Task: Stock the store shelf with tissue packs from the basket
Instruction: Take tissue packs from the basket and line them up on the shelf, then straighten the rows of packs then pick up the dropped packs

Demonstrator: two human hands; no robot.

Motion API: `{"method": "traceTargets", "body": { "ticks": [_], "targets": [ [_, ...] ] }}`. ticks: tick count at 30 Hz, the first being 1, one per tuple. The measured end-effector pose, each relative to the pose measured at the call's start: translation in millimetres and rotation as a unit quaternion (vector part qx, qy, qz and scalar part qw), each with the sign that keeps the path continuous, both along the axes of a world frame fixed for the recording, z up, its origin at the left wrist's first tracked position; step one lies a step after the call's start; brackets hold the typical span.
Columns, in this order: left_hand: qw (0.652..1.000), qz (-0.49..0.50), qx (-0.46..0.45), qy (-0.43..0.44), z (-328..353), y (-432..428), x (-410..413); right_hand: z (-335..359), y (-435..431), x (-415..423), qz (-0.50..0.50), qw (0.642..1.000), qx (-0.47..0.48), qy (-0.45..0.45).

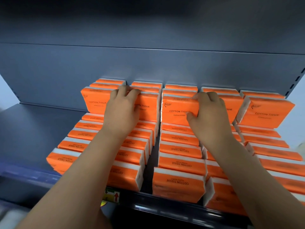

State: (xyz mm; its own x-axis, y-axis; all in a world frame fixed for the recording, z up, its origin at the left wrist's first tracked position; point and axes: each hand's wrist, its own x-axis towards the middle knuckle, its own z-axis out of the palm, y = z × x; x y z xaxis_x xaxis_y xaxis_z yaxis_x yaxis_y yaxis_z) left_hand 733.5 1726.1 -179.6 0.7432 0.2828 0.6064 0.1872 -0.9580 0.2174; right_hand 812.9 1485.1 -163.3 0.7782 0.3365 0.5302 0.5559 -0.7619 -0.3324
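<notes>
Working at the shelf (41, 129): your left grip (122, 111) curls over the top of one upright pack (146, 111); your right grip (210, 114) pinches the neighbouring pack (175, 106).

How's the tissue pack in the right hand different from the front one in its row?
The held pack is up at the back, gripped by the right hand; the front pack sits low, untouched. The held pack's words read upright; the front pack's are upside down. Both are orange with white sides.
</notes>
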Motion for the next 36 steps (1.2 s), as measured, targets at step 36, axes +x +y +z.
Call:
{"method": "traceTargets", "body": {
  "ticks": [36],
  "targets": [
    [0.961,-0.258,0.078,0.059,6.2,-364.8,-103.7,-17.3,-284.0,-219.4,-0.238,0.956,0.171,0.035]
  ]
}}
